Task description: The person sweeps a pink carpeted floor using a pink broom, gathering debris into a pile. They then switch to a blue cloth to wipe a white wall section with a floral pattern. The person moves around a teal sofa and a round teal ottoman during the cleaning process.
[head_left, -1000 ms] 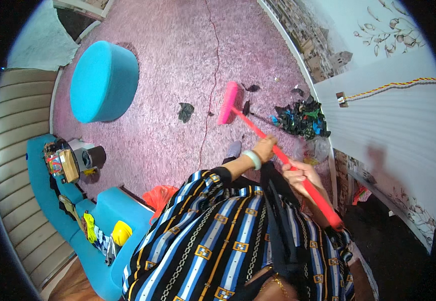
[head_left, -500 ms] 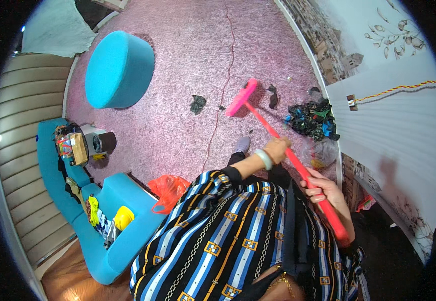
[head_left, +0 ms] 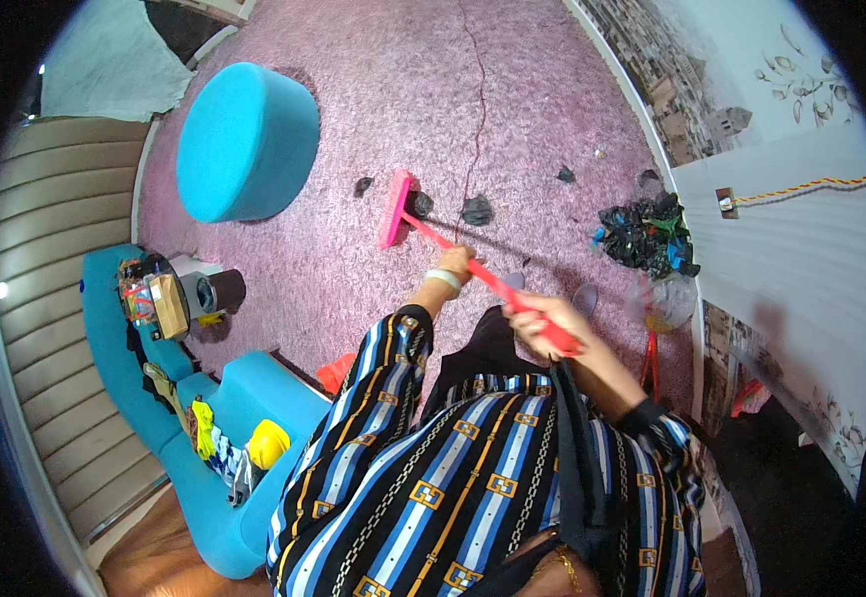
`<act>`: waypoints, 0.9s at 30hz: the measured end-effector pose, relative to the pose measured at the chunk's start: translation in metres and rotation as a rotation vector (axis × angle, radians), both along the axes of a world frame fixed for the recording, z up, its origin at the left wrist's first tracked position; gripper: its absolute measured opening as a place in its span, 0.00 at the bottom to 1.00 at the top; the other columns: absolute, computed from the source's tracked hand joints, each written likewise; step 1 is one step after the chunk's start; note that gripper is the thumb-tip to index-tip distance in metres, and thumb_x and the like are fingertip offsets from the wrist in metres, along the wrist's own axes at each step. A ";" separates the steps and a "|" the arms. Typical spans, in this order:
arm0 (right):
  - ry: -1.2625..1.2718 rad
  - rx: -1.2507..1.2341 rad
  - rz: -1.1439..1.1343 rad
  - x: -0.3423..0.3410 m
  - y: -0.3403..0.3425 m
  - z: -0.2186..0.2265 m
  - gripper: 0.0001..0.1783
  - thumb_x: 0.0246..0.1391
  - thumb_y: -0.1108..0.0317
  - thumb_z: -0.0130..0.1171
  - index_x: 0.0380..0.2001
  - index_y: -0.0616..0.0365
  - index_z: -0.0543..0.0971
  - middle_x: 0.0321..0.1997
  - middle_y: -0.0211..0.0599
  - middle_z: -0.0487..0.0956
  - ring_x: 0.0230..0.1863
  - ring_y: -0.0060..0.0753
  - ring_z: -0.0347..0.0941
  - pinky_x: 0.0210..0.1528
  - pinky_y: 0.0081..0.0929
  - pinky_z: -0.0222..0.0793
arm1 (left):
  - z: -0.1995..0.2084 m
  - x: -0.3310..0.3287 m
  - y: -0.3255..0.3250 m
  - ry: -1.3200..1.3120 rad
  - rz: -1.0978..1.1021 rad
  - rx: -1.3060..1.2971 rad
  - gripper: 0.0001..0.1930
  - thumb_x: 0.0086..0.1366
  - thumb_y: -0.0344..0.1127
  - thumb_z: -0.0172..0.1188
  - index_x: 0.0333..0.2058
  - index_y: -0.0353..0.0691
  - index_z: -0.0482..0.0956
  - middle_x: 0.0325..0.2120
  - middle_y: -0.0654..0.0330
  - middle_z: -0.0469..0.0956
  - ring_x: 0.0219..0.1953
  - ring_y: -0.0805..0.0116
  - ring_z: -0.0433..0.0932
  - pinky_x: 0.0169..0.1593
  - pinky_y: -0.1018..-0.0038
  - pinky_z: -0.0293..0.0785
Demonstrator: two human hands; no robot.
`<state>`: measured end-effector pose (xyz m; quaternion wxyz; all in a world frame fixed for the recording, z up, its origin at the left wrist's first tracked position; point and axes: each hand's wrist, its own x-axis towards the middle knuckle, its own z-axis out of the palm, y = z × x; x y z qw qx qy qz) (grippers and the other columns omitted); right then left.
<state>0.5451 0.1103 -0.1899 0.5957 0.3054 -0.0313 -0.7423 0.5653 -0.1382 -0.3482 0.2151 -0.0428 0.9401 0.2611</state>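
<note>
I hold a long red-handled broom (head_left: 396, 209) with a pink head, which rests on the pink carpet ahead of me and to the left. My left hand (head_left: 456, 265) is wrapped round the middle of the handle. Closer to the handle's end, my right hand (head_left: 549, 323) grips it too, a little blurred. A dark scrap (head_left: 419, 204) lies just right of the broom head, and a larger black scrap (head_left: 477, 210) sits farther right. Left of the head is another small dark scrap (head_left: 363, 186).
A heap of black plastic rubbish (head_left: 647, 234) lies by the right wall, with a clear bag (head_left: 667, 300) nearer. A round blue pouf (head_left: 247, 144) stands at the far left. The blue sofa (head_left: 229, 532) carries clothes and a yellow helmet (head_left: 268, 444). A thin cord (head_left: 480, 80) crosses the carpet.
The broom head has swung left across the carpet, and both hands have moved left with the handle. Dark scraps near the broom lie in different spots.
</note>
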 end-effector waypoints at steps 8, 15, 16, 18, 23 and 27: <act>0.283 0.667 0.050 0.029 0.160 0.172 0.21 0.62 0.69 0.45 0.57 0.58 0.61 0.33 0.36 0.72 0.18 0.12 0.60 0.13 0.09 0.56 | 0.063 -0.016 0.215 0.007 -0.388 0.238 0.16 0.59 0.49 0.56 0.26 0.40 0.77 0.29 0.47 0.77 0.33 0.47 0.78 0.41 0.57 0.72; 0.288 0.596 0.099 0.035 0.140 0.177 0.28 0.61 0.70 0.45 0.64 0.51 0.54 0.35 0.36 0.72 0.18 0.12 0.56 0.14 0.09 0.53 | 0.102 -0.021 0.169 0.068 -0.443 0.214 0.09 0.54 0.40 0.59 0.29 0.42 0.79 0.29 0.51 0.76 0.34 0.51 0.78 0.44 0.58 0.71; 0.217 0.579 0.092 0.032 0.131 0.168 0.29 0.61 0.71 0.45 0.64 0.50 0.55 0.35 0.35 0.72 0.18 0.12 0.56 0.14 0.09 0.53 | 0.087 -0.021 0.147 0.073 -0.462 0.151 0.07 0.53 0.38 0.58 0.30 0.44 0.80 0.31 0.50 0.76 0.35 0.52 0.78 0.43 0.59 0.72; 0.239 0.508 0.164 0.024 0.096 0.158 0.28 0.61 0.69 0.47 0.63 0.50 0.56 0.34 0.34 0.72 0.18 0.11 0.57 0.12 0.08 0.51 | 0.058 -0.020 0.088 -0.013 -0.464 0.048 0.09 0.54 0.37 0.56 0.33 0.47 0.81 0.33 0.52 0.76 0.37 0.52 0.77 0.44 0.59 0.72; 0.476 0.507 0.279 0.015 0.009 0.095 0.23 0.62 0.65 0.47 0.59 0.57 0.60 0.28 0.30 0.70 0.17 0.12 0.56 0.11 0.09 0.49 | 0.008 -0.018 -0.061 0.009 -0.255 -0.075 0.11 0.58 0.43 0.57 0.29 0.40 0.77 0.33 0.48 0.76 0.37 0.44 0.76 0.41 0.55 0.72; 0.319 0.269 0.115 0.006 -0.081 0.023 0.18 0.63 0.68 0.42 0.55 0.60 0.61 0.24 0.31 0.67 0.16 0.12 0.55 0.13 0.10 0.47 | 0.013 -0.022 -0.132 0.084 -0.068 -0.201 0.07 0.54 0.30 0.56 0.33 0.42 0.76 0.36 0.47 0.75 0.41 0.44 0.74 0.45 0.57 0.71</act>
